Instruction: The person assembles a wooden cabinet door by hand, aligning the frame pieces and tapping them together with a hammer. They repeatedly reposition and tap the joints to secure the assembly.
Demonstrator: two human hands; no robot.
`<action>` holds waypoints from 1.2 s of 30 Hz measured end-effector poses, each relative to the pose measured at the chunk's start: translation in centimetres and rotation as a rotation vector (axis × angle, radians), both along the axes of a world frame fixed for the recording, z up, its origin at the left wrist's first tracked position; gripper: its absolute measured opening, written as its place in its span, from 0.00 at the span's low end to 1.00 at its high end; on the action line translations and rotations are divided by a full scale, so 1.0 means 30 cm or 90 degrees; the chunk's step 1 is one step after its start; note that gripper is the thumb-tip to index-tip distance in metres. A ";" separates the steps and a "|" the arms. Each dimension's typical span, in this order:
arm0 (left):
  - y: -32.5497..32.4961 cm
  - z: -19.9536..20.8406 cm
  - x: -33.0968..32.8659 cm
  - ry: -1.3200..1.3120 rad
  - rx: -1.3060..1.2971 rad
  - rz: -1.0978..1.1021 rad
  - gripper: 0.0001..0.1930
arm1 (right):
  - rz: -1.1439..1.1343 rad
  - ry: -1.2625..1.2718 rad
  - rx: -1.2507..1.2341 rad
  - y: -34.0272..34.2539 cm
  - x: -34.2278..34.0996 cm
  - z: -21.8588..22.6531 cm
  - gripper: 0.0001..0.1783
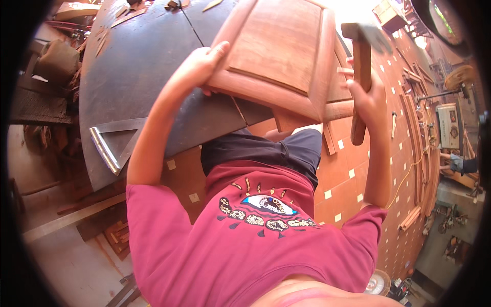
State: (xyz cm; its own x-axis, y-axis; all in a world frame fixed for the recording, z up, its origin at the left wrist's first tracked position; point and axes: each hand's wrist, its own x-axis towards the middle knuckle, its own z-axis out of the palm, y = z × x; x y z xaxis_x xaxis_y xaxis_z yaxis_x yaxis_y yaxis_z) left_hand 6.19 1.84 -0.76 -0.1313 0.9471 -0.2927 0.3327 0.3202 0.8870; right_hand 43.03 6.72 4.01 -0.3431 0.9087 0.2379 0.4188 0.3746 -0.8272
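Note:
My left hand [200,67] grips the near left edge of a reddish-brown framed wooden panel [279,46], thumb over its front face. The panel is tilted up in front of my body, and its far edge runs out of the picture. My right hand [372,100] is closed around the wooden handle of a hammer [362,66], held upright beside the panel's right side. The hammer's dark head is at the top, partly washed out by glare. Behind the first panel, a second framed wooden piece [343,109] shows in part near my right fingers.
A dark metal-topped table [133,66] lies to the left, with wood scraps [174,5] at its far edge and a try square [105,151] near its front. On the tiled floor [332,204] at right lie another hammer [393,124] and long boards [409,117]. Another person [458,165] is at far right.

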 end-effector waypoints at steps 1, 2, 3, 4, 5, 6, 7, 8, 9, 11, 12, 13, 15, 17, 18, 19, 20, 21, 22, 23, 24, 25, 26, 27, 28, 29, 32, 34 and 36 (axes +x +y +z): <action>-0.017 0.020 0.027 -0.015 -0.010 -0.022 0.34 | 0.013 0.050 -0.105 0.045 -0.003 0.017 0.26; -0.030 0.036 0.047 -0.030 -0.023 -0.037 0.33 | 0.002 0.139 -0.177 0.080 -0.015 0.020 0.26; -0.044 0.023 0.054 -0.045 -0.027 -0.036 0.33 | -0.027 0.161 -0.211 0.087 -0.041 0.026 0.27; -0.056 0.007 0.056 -0.061 -0.032 -0.035 0.33 | -0.057 0.182 -0.245 0.087 -0.064 0.043 0.27; -0.059 -0.005 0.042 -0.071 -0.049 -0.059 0.33 | -0.079 0.155 -0.333 0.076 -0.080 0.065 0.28; -0.054 -0.010 0.035 -0.087 -0.059 -0.080 0.33 | -0.071 0.158 -0.332 0.073 -0.087 0.070 0.28; -0.050 -0.012 0.026 -0.102 -0.069 -0.101 0.34 | -0.065 0.161 -0.331 0.068 -0.094 0.072 0.28; -0.050 -0.013 0.032 -0.114 -0.068 -0.100 0.32 | -0.065 0.162 -0.333 0.055 -0.091 0.075 0.29; -0.050 -0.011 0.036 -0.125 -0.068 -0.098 0.31 | -0.064 0.157 -0.326 0.046 -0.095 0.082 0.29; -0.054 -0.016 0.053 -0.170 -0.033 -0.078 0.28 | -0.077 0.165 -0.329 0.049 -0.087 0.070 0.29; -0.052 -0.020 0.061 -0.195 -0.017 -0.065 0.28 | -0.085 0.173 -0.330 0.054 -0.080 0.059 0.29; -0.048 -0.026 0.071 -0.220 0.000 -0.052 0.27 | -0.099 0.174 -0.325 0.060 -0.078 0.052 0.27; -0.050 -0.031 0.085 -0.282 0.032 -0.025 0.26 | -0.115 0.180 -0.321 0.094 -0.052 0.009 0.28; -0.048 -0.045 0.100 -0.362 0.071 -0.002 0.23 | -0.126 0.218 -0.323 0.122 -0.033 -0.031 0.28; -0.053 -0.032 0.113 -0.429 0.078 0.034 0.22 | -0.101 0.227 -0.342 0.137 -0.011 -0.044 0.28; -0.067 -0.016 0.135 -0.497 0.088 0.069 0.20 | -0.074 0.235 -0.362 0.158 0.026 -0.054 0.28; -0.095 0.006 0.148 -0.565 0.099 0.107 0.19 | -0.046 0.242 -0.383 0.182 0.068 -0.064 0.28; -0.128 0.057 0.143 -0.530 0.065 0.144 0.14 | 0.001 0.237 -0.391 0.195 0.121 -0.081 0.30; -0.168 0.083 0.126 -0.543 0.068 0.181 0.14 | 0.023 0.211 -0.375 0.202 0.140 -0.085 0.29; -0.201 0.091 0.108 -0.563 0.068 0.207 0.13 | 0.034 0.182 -0.354 0.201 0.168 -0.085 0.28; -0.257 0.115 0.096 -0.578 0.066 0.236 0.13 | 0.048 0.157 -0.337 0.204 0.178 -0.095 0.27; -0.333 0.163 0.092 -0.545 0.127 0.250 0.12 | 0.053 0.158 -0.342 0.202 0.184 -0.107 0.25; -0.410 0.211 0.087 -0.511 0.186 0.264 0.11 | 0.055 0.157 -0.348 0.197 0.192 -0.110 0.23; -0.427 0.200 0.043 -0.504 0.134 0.267 0.10 | 0.060 0.157 -0.352 0.191 0.185 -0.105 0.22; -0.448 0.191 0.015 -0.496 0.081 0.270 0.09 | 0.046 0.170 -0.361 0.180 0.166 -0.102 0.20; -0.475 0.188 0.006 -0.482 0.098 0.285 0.09 | 0.030 0.185 -0.366 0.154 0.126 -0.089 0.18; -0.533 0.180 0.003 -0.469 0.133 0.311 0.08 | 0.036 0.168 -0.364 0.164 0.091 -0.113 0.16; -0.549 0.161 -0.002 -0.497 0.140 0.307 0.08 | 0.048 0.144 -0.369 0.182 0.095 -0.144 0.16; -0.549 0.145 -0.003 -0.468 0.130 0.321 0.14 | 0.051 0.134 -0.378 0.212 0.102 -0.167 0.16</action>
State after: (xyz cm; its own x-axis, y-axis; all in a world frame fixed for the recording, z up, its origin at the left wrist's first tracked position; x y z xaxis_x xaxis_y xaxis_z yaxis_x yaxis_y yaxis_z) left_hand 6.09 -14.63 3.58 -0.3897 0.8708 -0.2998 -0.4758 0.0884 0.8751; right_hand 46.10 13.08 -1.00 -0.4167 0.8797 -0.2292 0.2145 -0.1498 -0.9652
